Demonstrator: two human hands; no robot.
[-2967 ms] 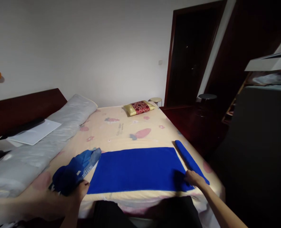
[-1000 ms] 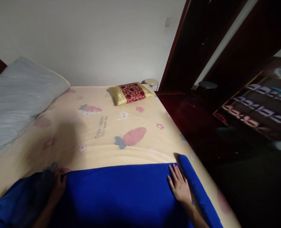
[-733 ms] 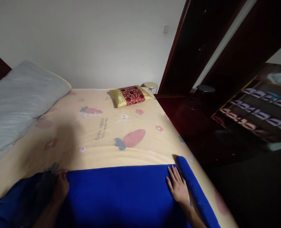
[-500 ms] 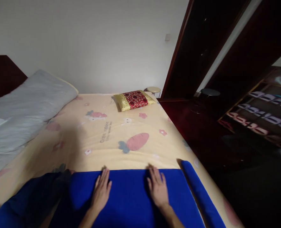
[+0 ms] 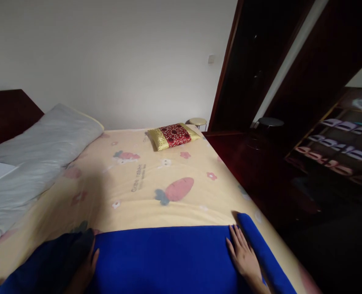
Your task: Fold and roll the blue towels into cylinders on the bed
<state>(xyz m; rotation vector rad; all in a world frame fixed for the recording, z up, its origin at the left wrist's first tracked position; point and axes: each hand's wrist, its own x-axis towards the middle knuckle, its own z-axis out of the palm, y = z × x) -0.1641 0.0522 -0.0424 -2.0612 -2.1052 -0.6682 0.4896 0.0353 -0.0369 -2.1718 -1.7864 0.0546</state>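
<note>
A bright blue towel point(image 5: 165, 257) lies flat on the bed's yellow patterned sheet point(image 5: 144, 183), near the front edge. My right hand point(image 5: 244, 257) rests flat on the towel's far right corner, fingers spread, beside a rolled blue towel point(image 5: 262, 253) along the bed's right side. My left hand point(image 5: 87, 267) presses the towel's left edge, next to a dark blue bundle of cloth point(image 5: 52, 263). Neither hand holds anything.
A red and gold cushion point(image 5: 174, 136) sits at the far end of the bed. A long grey pillow point(image 5: 36, 155) runs along the left. Dark wooden doors point(image 5: 251, 73), a round stool point(image 5: 198, 121) and shelves point(image 5: 336, 143) stand to the right.
Both hands slid outward from the towel's middle to its left and right edges. Three seconds ago they were at the near corners, and the view was farther back.
</note>
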